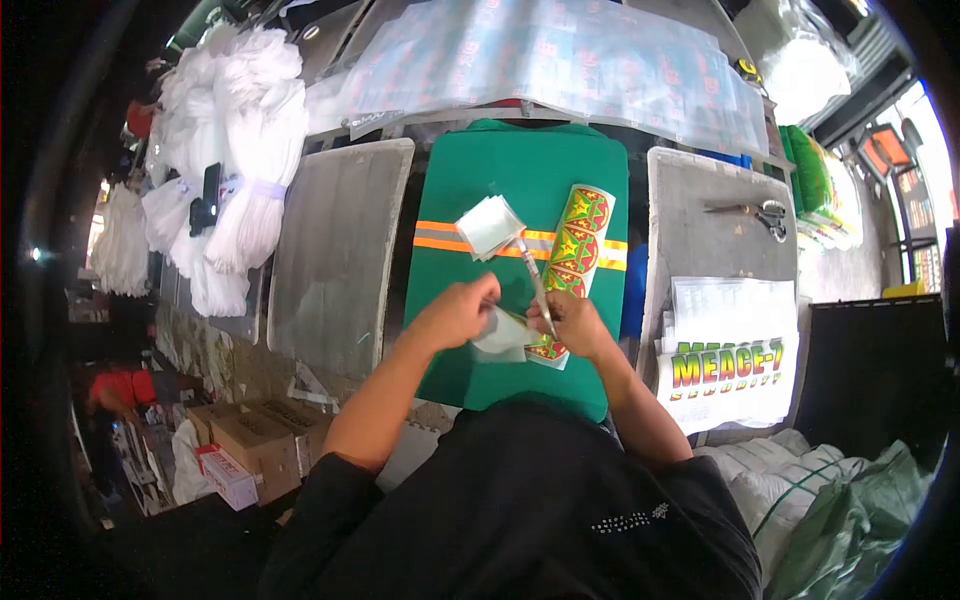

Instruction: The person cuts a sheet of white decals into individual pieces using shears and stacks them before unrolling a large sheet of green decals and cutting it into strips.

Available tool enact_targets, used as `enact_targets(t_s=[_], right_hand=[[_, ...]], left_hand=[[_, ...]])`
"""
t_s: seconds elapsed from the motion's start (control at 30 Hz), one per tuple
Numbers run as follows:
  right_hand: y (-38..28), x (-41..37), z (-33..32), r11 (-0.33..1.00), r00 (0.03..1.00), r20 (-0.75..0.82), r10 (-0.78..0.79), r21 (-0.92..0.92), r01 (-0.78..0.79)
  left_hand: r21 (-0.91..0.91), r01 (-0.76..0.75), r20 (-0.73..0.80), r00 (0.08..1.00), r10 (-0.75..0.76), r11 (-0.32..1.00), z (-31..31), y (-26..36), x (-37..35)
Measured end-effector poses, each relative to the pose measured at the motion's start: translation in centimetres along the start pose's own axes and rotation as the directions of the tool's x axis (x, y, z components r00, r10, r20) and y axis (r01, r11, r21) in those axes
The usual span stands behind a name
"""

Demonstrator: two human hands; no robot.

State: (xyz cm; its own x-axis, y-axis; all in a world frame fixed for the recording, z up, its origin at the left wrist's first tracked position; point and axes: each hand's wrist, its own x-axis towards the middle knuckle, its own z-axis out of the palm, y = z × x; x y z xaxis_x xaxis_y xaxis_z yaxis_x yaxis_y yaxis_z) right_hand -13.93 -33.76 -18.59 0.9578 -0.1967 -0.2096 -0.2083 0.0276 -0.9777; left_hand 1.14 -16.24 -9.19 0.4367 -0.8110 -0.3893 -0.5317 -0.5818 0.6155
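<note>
Over a green board [500, 165] crossed by an orange and silver reflective band, both my hands work close together. My left hand [462, 312] is closed, fingertips curled at the upper left of a thin white sheet [500, 343]; what they pinch is hidden. A long, slim, pale tool [533, 270] slants up and left from my right hand [568, 322], whose fingers are closed around its lower end. That hand covers part of a printed strip [577, 245] of red, green and yellow star emblems. Small white paper pieces [489, 227] lie stacked on the band.
Grey boards [335, 240] flank the green one. On the right board lie scissors [765, 215] and printed "MEACE-7 SECURITY" sheets [728, 370]. Clear plastic sheets [560, 60] cover the far side. White bundles [255, 130] hang left. Cardboard boxes [255, 450] sit lower left, sacks [790, 480] lower right.
</note>
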Motion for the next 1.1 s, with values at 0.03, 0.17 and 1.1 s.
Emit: enact_targets(t_s=[0.03,0.17,1.1], right_hand=[[-0.4,-0.6,-0.5,0.997,0.998,-0.066,-0.004,0.078,0.009],[0.8,-2.3,-3.2,0.999,0.964,-0.263,0.034,0.014,-0.032],[3.9,-5.8,-1.7,0.973,0.752,-0.632,0.188,0.016,-0.23]], left_hand=[[-0.126,0.01,-0.107,0.994,-0.024,0.992,-0.3,-0.4,0.5],[-0.119,0.07,-0.386,0.916,-0.111,0.99,-3.3,-3.5,5.3],[0.437,-0.508,0.305,0.86,0.41,0.742,9.3,-3.1,2.2]])
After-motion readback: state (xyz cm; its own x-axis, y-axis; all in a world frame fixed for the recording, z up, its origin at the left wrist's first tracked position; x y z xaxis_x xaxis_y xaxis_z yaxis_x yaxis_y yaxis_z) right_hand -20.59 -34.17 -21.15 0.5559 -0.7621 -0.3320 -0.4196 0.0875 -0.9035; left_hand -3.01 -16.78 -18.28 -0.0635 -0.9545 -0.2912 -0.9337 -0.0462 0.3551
